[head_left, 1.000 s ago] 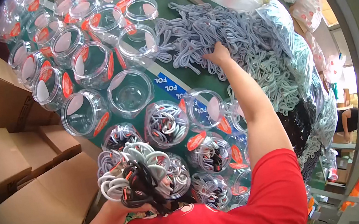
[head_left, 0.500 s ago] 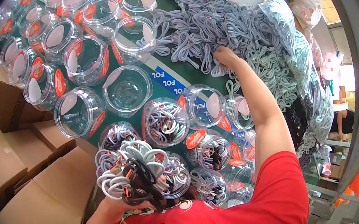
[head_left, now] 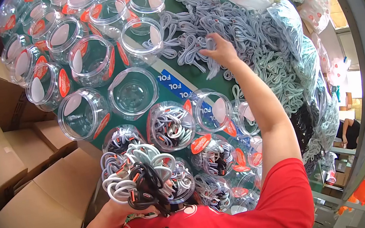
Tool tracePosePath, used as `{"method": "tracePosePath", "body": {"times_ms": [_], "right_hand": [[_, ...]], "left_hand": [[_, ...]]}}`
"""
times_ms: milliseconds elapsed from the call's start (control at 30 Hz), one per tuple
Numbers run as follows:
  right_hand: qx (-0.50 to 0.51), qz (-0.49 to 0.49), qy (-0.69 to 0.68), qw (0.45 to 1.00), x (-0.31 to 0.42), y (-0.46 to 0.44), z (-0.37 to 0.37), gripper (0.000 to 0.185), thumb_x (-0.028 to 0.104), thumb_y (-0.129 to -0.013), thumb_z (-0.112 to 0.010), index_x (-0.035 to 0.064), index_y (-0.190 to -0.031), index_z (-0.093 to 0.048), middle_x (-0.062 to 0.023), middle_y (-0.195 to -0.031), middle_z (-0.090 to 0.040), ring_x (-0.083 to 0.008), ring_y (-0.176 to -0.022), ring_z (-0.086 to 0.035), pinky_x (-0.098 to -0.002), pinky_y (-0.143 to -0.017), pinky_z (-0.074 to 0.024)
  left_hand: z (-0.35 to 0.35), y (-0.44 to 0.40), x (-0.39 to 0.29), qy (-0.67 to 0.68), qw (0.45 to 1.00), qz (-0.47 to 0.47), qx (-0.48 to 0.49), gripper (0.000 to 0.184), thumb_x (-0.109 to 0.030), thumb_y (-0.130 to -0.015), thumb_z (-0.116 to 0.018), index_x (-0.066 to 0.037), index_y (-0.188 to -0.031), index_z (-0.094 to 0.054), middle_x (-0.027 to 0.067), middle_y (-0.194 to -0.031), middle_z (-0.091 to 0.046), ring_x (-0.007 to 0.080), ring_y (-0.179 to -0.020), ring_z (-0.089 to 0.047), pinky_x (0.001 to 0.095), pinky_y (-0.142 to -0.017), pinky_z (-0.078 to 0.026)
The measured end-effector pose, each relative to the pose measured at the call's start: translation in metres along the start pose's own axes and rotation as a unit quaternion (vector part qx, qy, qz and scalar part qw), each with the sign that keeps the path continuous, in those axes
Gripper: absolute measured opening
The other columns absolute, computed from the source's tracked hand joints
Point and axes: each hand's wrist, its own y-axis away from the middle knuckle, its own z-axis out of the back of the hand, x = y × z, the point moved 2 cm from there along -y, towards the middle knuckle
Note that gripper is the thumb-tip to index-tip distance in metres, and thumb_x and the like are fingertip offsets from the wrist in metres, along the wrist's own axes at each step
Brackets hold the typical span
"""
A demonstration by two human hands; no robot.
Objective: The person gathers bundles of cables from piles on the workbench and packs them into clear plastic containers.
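My left hand [head_left: 125, 207], partly hidden, is closed around a thick bunch of coiled charging cables [head_left: 141, 172] in white, grey and black, with orange showing in some plugs. The bunch is above filled jars near my chest. My right hand [head_left: 223, 52] is over the near edge of a heap of grey coiled cables [head_left: 244, 24], thumb and forefinger spread apart. A grey cable bundle [head_left: 212, 64] lies just below and between these fingers, slightly blurred; whether they touch it I cannot tell.
Clear plastic jars [head_left: 92, 61] with red labels crowd the green table's left. Several jars [head_left: 172, 125] nearer me hold cables. Pale green cables [head_left: 276, 76] and black ones [head_left: 304, 126] lie at right, beside plastic bags [head_left: 284, 18]. Cardboard boxes [head_left: 40, 201] stand at left. Another person [head_left: 349, 131] is far right.
My right hand has moved left and slightly away from me over the grey cables, and its fingers have spread. My left hand still holds the bunch almost in place.
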Motion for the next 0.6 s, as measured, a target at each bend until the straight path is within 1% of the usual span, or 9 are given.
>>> {"method": "tracePosePath", "body": {"times_ms": [100,167,233,267,333,400,433,567,600], "right_hand": [[0.012,-0.010,0.064,0.998,0.014,-0.018,-0.020,0.054,0.041,-0.072,-0.066,0.0145,-0.117,-0.052,-0.0176,-0.108,-0.063,-0.0346,-0.103,-0.059,-0.0428,-0.086,-0.0467],[-0.002,-0.037,0.079,0.996,0.016,-0.023,-0.018,0.051,0.040,-0.072,-0.066,0.0137,-0.114,-0.054,-0.0172,-0.105,-0.064,-0.0347,-0.101,-0.060,-0.0428,-0.086,-0.0467],[-0.035,-0.061,0.033,0.997,0.024,-0.012,0.001,0.044,0.039,-0.072,-0.065,0.0114,-0.106,-0.058,-0.0182,-0.099,-0.065,-0.0361,-0.100,-0.060,-0.0443,-0.086,-0.0456],[-0.110,0.001,0.031,0.993,0.015,-0.010,0.009,0.039,0.035,-0.073,-0.066,0.0067,-0.100,-0.060,-0.0176,-0.091,-0.066,-0.0297,-0.085,-0.065,-0.0405,-0.076,-0.0495],[-0.063,-0.029,-0.156,0.985,0.027,0.018,0.055,0.030,0.028,-0.077,-0.066,0.0034,-0.094,-0.061,-0.0118,-0.080,-0.065,-0.0170,-0.068,-0.062,-0.0313,-0.060,-0.0494],[-0.017,-0.046,-0.416,0.908,0.027,0.048,0.086,0.021,0.022,-0.081,-0.064,0.0025,-0.088,-0.061,-0.0049,-0.069,-0.059,-0.0068,-0.055,-0.053,-0.0218,-0.049,-0.0425],[0.035,-0.055,-0.466,0.882,0.037,0.070,0.102,0.020,0.021,-0.082,-0.062,0.0027,-0.089,-0.060,-0.0035,-0.066,-0.056,-0.0068,-0.052,-0.051,-0.0211,-0.047,-0.0407],[0.253,-0.020,-0.638,0.727,0.075,0.176,0.126,0.022,0.017,-0.085,-0.055,-0.0006,-0.098,-0.056,-0.0031,-0.061,-0.052,-0.0065,-0.044,-0.046,-0.0201,-0.039,-0.0345],[0.296,0.006,-0.661,0.689,0.084,0.199,0.124,0.021,0.017,-0.085,-0.055,-0.0006,-0.097,-0.056,-0.0035,-0.062,-0.053,-0.0063,-0.046,-0.047,-0.0199,-0.039,-0.0348]], "left_hand": [[0.006,0.002,-0.001,-0.086,0.996,-0.019,0.014,0.081,-0.007,-0.062,-0.084,-0.002,-0.130,-0.041,0.0143,-0.120,-0.058,0.0234,-0.108,-0.058,0.0385,-0.096,-0.046],[0.005,0.003,-0.003,-0.150,0.989,-0.006,0.011,0.068,-0.028,-0.062,-0.086,-0.001,-0.114,-0.052,0.0104,-0.108,-0.055,0.0212,-0.105,-0.052,0.0393,-0.092,-0.042],[-0.004,0.001,-0.014,-0.137,0.990,0.025,-0.004,0.069,-0.027,-0.061,-0.087,-0.001,-0.114,-0.052,0.0099,-0.108,-0.055,0.0208,-0.105,-0.053,0.0382,-0.091,-0.044],[-0.006,-0.001,-0.018,-0.129,0.991,0.039,-0.009,0.070,-0.027,-0.060,-0.087,-0.001,-0.114,-0.051,0.0097,-0.108,-0.055,0.0206,-0.105,-0.053,0.0376,-0.090,-0.044],[-0.002,-0.009,-0.016,-0.053,0.998,0.030,0.005,0.073,-0.024,-0.056,-0.089,-0.001,-0.114,-0.050,0.0085,-0.108,-0.054,0.0203,-0.105,-0.053,0.0366,-0.091,-0.044],[-0.006,-0.022,-0.022,-0.019,1.000,0.017,0.007,0.071,-0.018,-0.056,-0.088,-0.002,-0.113,-0.050,0.0085,-0.108,-0.054,0.0211,-0.104,-0.054,0.0402,-0.097,-0.040],[-0.019,-0.031,-0.034,-0.061,0.995,-0.064,0.048,0.054,-0.026,-0.072,-0.077,-0.003,-0.113,-0.050,0.0092,-0.107,-0.053,0.0231,-0.104,-0.054,0.0445,-0.103,-0.035],[-0.032,-0.062,-0.037,-0.007,0.999,-0.039,0.033,0.060,-0.027,-0.078,-0.061,-0.003,-0.129,-0.041,0.0188,-0.118,-0.052,0.0313,-0.111,-0.052,0.0484,-0.108,-0.029],[-0.061,-0.063,-0.049,-0.062,0.991,-0.055,0.103,0.071,-0.020,-0.071,-0.068,-0.002,-0.132,-0.038,0.0213,-0.126,-0.048,0.0324,-0.116,-0.050,0.0478,-0.107,-0.030]]}}
